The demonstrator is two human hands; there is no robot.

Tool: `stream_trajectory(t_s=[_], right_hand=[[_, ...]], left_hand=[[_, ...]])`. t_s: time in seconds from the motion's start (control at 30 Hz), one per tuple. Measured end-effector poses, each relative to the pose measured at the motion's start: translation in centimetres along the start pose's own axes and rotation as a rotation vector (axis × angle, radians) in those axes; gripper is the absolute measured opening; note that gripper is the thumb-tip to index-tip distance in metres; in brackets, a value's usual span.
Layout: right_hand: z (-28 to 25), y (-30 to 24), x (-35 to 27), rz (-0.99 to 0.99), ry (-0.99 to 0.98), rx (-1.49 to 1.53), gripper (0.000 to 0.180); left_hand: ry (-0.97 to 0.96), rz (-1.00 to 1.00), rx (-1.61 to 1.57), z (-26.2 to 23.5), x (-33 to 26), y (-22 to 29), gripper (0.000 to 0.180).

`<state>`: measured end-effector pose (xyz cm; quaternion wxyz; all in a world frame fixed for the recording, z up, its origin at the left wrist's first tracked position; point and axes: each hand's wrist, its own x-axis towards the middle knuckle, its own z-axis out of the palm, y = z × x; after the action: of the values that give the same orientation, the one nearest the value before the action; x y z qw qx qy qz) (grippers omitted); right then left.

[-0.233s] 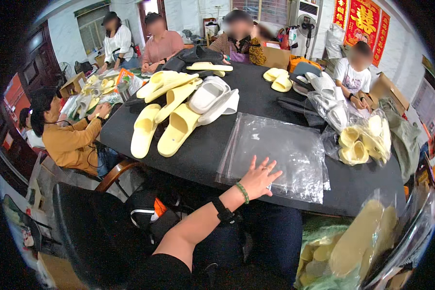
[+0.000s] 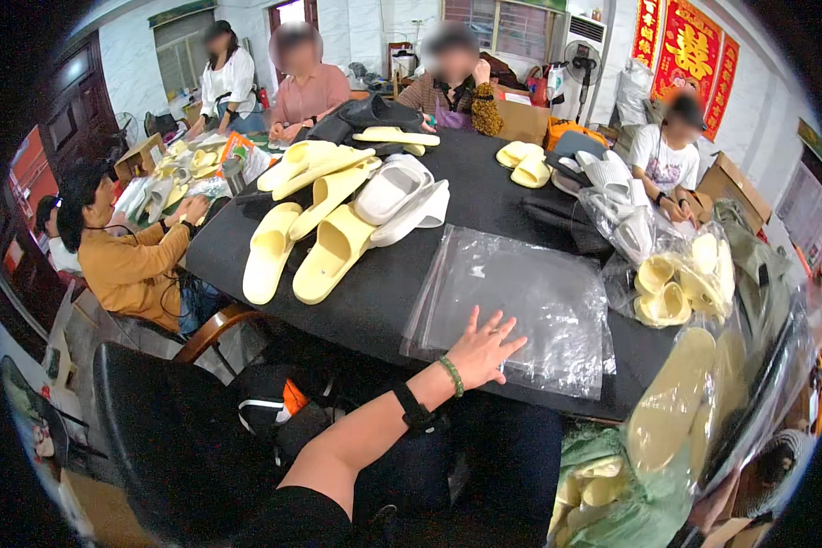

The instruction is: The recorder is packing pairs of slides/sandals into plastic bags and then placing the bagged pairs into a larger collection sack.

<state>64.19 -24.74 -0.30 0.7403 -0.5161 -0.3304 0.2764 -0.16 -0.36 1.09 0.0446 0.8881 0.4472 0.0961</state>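
Observation:
My left hand [image 2: 482, 351] lies palm down with spread fingers on the near edge of a stack of clear plastic bags [image 2: 530, 292] on the black table. A green bead bracelet and a black band circle its wrist. My right hand is not visible. Right of the table's near edge, a pair of pale yellow slippers [image 2: 672, 397], soles showing, stands tilted in a clear bag; what holds it up is hidden. Several loose yellow slippers [image 2: 331, 256] and a grey-white pair [image 2: 402, 196] lie left of the stack.
Clear-bagged yellow slippers [image 2: 664, 301] and bagged grey ones [image 2: 626, 219] crowd the table's right side. A green bag [image 2: 644, 502] with yellow slippers sits below at right. A black chair [image 2: 155, 429] stands at left. Several people work around the tables.
The clear-bagged yellow pair at the right has risen toward the table's edge. My left hand stays spread on the bag stack, slightly lower in view as the view shifts.

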Motion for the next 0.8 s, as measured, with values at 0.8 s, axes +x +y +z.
stream_trajectory(t_s=[0.8], right_hand=[[30.2, 1.4, 10.9, 0.428, -0.265, -0.414, 0.059]], left_hand=[[0.018, -0.042, 0.007, 0.3, -0.6, 0.0, 0.079]])
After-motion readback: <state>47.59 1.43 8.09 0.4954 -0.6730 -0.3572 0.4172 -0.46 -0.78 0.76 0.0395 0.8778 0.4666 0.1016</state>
